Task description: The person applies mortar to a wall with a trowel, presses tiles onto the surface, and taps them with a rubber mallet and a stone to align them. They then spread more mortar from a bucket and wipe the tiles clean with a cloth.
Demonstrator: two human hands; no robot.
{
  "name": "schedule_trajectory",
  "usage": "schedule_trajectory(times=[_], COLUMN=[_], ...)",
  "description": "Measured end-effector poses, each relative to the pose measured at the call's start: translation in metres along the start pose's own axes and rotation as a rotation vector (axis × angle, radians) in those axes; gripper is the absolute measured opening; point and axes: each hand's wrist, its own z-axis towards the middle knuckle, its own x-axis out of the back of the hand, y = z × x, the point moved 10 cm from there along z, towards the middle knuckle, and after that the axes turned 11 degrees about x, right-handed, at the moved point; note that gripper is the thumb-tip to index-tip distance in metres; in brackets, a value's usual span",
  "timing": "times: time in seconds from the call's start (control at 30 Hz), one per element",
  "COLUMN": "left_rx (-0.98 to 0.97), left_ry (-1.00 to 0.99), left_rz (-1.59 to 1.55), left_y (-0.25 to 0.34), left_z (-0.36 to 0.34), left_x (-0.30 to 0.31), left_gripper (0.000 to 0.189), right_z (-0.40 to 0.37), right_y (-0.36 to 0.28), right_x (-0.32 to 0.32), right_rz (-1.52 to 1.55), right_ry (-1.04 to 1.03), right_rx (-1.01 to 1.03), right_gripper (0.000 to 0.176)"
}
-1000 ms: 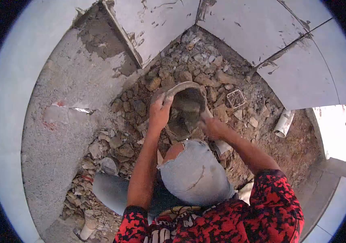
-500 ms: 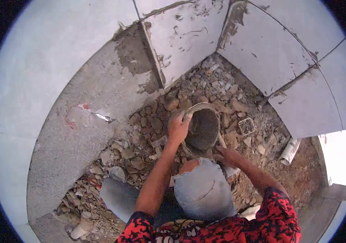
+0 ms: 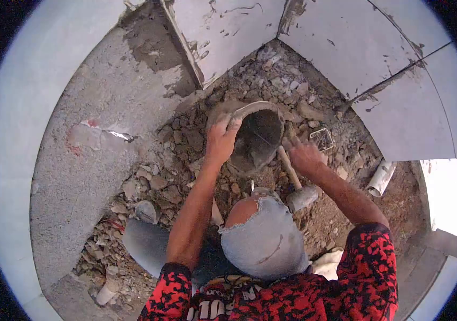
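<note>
A dark, mortar-smeared bucket (image 3: 263, 136) lies tilted on the rubble, its mouth facing me and grey residue coating its inside. My left hand (image 3: 221, 140) is closed over the left side of its rim, thumb toward the opening. At the bucket's right edge is my right hand (image 3: 306, 156), with bent fingers against its side; the fingertips are partly hidden. Just below that hand lies a mallet (image 3: 302, 198), its wooden handle pointing up toward the bucket and its pale head near my knee.
Broken rubble (image 3: 172, 140) covers the ground between my legs and the corner. White tiled walls (image 3: 324, 69) meet ahead, beside a bare concrete wall (image 3: 95, 155). A small wire-like square frame (image 3: 322, 139) and a white pipe (image 3: 382, 177) lie to the right. Another pipe stub (image 3: 105, 293) protrudes lower left.
The bucket has moved away from my knees toward the corner, with my left hand on its rim. My right hand has moved forward along its right side, uncovering the mallet.
</note>
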Motion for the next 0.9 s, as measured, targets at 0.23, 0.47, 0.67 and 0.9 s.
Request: schedule_trajectory(times=[0.23, 0.47, 0.67, 0.9], left_rx=[-0.135, -0.039, -0.118, 0.063], left_ry=[0.075, 0.031, 0.097, 0.301], left_rz=[-0.123, -0.080, -0.136, -0.573], left_y=[0.023, 0.033, 0.012, -0.044], left_z=[-0.007, -0.025, -0.029, -0.027], left_x=[0.025, 0.041, 0.045, 0.092], left_gripper=[0.038, 0.038, 0.039, 0.041], right_z=[0.004, 0.003, 0.012, 0.010], right_y=[-0.016, -0.053, -0.075, -0.087], right_x=[-0.006, -0.087, -0.040, -0.013], right_rz=[0.263, 0.928, 1.425, 1.621], right_ry=[-0.042, 0.073, 0.031, 0.032], right_rx=[0.035, 0.100, 0.009, -0.037], right_gripper=[0.045, 0.050, 0.058, 0.058])
